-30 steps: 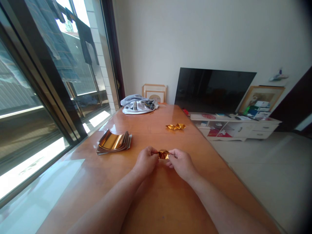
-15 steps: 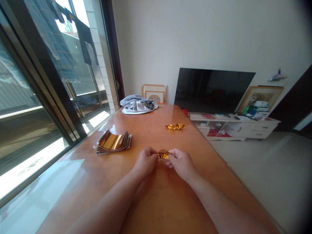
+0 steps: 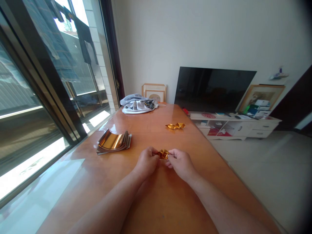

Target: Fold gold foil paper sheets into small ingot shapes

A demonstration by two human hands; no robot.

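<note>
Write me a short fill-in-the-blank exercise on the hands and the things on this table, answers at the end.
1. The left hand and the right hand hold the crumpled foil ____ them.
2. The stack of foil sheets lies nearer the ____ hand.
3. The twisted foil piece lies nearer the table's ____ long edge.
4. The grey cloth bundle rests at the table's ____ end.

Missing words: between; left; right; far.
</note>
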